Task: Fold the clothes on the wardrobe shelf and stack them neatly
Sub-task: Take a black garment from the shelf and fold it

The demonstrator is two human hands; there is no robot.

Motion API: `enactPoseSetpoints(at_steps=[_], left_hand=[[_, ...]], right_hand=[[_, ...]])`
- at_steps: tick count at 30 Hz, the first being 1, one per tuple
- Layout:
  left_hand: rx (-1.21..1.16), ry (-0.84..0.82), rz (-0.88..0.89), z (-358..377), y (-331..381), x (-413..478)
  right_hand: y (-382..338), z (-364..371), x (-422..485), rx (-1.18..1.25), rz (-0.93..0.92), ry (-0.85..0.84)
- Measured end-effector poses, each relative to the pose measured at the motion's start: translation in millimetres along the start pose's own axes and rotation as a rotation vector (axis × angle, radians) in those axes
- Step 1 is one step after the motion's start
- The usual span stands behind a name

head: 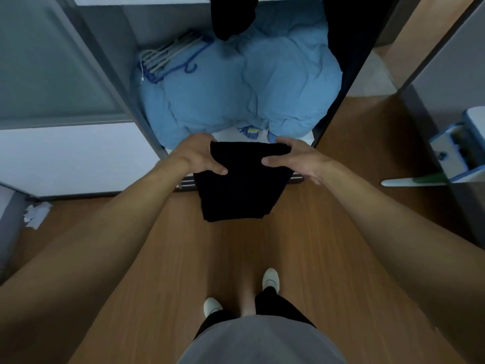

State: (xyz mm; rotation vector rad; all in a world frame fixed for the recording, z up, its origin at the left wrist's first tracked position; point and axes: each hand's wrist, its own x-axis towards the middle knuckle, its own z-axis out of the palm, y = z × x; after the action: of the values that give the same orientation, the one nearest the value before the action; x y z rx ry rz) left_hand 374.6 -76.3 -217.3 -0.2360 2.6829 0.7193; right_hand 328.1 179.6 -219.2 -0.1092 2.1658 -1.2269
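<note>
A folded black garment [241,185] hangs in the air in front of the open wardrobe, above the wooden floor. My left hand [195,153] grips its upper left corner, thumb on top. My right hand [296,158] grips its upper right corner the same way. The garment's lower edge droops toward me. Behind it, a bulky light blue duvet [236,90] fills the wardrobe's lower compartment. A black piece of clothing [231,17] hangs from above at the top of the view.
White and blue hangers [168,57] lie on the duvet's left side. A sliding wardrobe door [52,74] stands at the left. Crumpled white paper [36,214] lies on the floor at the left. A blue and white object [456,153] sticks out at the right.
</note>
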Motion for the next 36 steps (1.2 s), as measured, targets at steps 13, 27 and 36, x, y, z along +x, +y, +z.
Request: enactPoseSetpoints(at_steps=[13, 27, 36], left_hand=[[0.364, -0.047, -0.019, -20.4, 35.4, 31.5], [0.202, 0.317, 0.004, -47.2, -3.6, 29.4], [0.242, 0.467, 0.381, -122.1, -23.0, 1.3]], right_hand=[[-13.9, -54.6, 67.1, -0.670, -0.418, -0.075], [-34.1, -35.1, 82.9, 0.562, 0.389, -0.275], [-134.9, 4.6, 79.5, 0.993, 0.168, -0.248]])
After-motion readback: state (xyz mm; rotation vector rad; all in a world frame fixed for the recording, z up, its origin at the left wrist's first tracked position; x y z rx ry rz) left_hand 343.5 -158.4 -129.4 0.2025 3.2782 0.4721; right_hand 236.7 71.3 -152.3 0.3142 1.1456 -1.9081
